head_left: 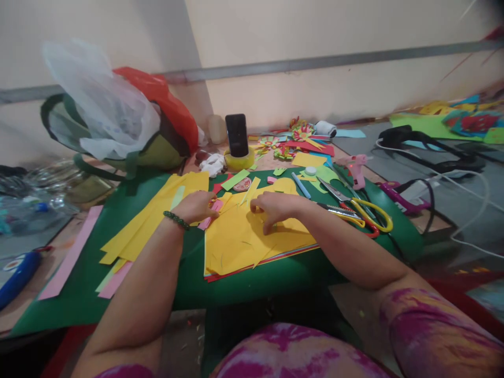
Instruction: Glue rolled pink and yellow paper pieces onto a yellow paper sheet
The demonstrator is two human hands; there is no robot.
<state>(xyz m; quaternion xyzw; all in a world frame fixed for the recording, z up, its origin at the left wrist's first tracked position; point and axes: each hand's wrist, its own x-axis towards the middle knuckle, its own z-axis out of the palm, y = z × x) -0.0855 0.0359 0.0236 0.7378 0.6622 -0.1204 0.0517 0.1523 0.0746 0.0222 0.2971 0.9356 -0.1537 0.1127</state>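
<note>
Far left, a pink strip [73, 252] lies slantwise on the green-covered tabletop [252, 290], well apart from either hand

Next, long yellow strips [151, 212], fanned, long axes running away and to the right; their far ends lie near the left wrist

Left hand [196, 206] reaches in at the left edge of the yellow sheet stack [236, 244], thumb and fingertips by a small pink slip [205, 223]; whether its grip has pinched the slip or only covers it, I cannot tell

Key relation, to my eye: the yellow sheet stack sits centre, longer side to side, its left edge just beside the left grip, its right half beneath the right one. A narrow yellow strip [254, 189] lies between the hands, tilted away and to the right, seemingly nearer the right fingers

Right hand [275, 206] over the stack, grip released, thumb and fingers curled but parted; contact with the top sheet unclear

Near side: bare green between the stack and the tabletop's front edge, room for drawing back. Right side tighter: scissors [380, 214] with yellow handles lie just beyond the right forearm, pink glue gun [357, 170] farther off
</note>
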